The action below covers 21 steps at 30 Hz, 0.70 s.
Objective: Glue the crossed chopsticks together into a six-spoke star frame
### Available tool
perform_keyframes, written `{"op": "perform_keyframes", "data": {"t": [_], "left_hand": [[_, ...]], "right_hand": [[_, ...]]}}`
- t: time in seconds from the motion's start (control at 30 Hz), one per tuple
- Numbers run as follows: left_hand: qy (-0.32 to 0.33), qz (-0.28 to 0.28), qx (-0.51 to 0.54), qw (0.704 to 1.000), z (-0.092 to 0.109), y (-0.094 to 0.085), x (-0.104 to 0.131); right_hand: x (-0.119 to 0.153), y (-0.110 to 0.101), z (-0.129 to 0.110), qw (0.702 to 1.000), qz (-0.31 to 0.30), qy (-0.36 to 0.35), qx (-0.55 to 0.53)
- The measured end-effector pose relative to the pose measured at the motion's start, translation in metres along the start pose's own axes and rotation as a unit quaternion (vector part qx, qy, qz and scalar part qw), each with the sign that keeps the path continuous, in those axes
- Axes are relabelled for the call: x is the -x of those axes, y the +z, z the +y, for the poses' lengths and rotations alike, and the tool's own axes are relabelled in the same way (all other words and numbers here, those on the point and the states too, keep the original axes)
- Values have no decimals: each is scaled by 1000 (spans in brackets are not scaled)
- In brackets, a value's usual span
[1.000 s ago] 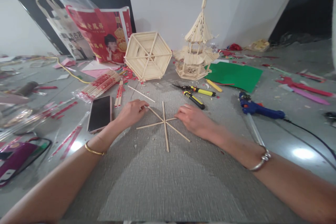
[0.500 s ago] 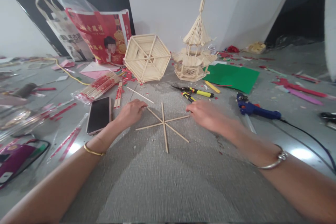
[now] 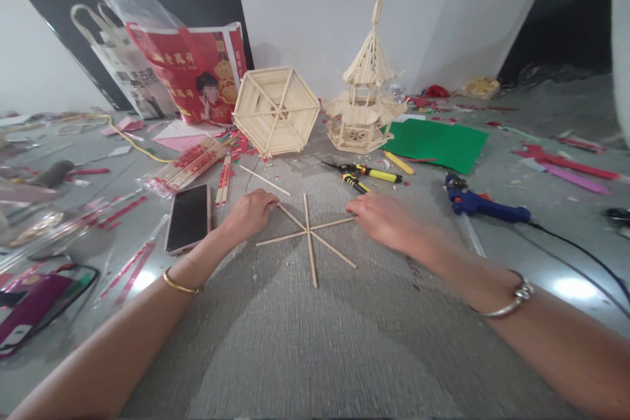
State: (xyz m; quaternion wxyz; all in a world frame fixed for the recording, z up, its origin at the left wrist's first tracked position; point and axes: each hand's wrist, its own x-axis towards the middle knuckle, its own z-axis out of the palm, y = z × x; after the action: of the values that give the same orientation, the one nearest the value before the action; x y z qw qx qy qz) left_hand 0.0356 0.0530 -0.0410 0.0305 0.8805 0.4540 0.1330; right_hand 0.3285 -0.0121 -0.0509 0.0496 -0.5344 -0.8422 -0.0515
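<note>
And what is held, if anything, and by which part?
The left hand seems to pinch the stick star at its upper-left tip; whether the right hand grips another tip is unclear.

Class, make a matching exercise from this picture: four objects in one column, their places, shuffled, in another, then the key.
1. Six-armed star of thin pale wooden sticks
2. Blue glue gun
3. Flat green sheet
4. Dark-screened phone with pink edges

A. Directly right of the tiered pale stick tower
B. Left of the left hand
C. Between both hands
D. Right of the right hand, farther back than the forearm

Pairs: 1-C, 2-D, 3-A, 4-B
</note>
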Motion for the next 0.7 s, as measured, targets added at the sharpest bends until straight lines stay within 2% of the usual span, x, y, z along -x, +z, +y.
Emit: {"op": "perform_keyframes", "data": {"t": [0.3, 0.7], "left_hand": [[-12, 0, -13, 1000, 2, 1, 0], [-11, -4, -5, 1000, 0, 1, -1]], "right_hand": [[3, -8, -6, 1000, -3, -5, 6], [1, -7, -6, 1000, 4, -19, -5]]}}
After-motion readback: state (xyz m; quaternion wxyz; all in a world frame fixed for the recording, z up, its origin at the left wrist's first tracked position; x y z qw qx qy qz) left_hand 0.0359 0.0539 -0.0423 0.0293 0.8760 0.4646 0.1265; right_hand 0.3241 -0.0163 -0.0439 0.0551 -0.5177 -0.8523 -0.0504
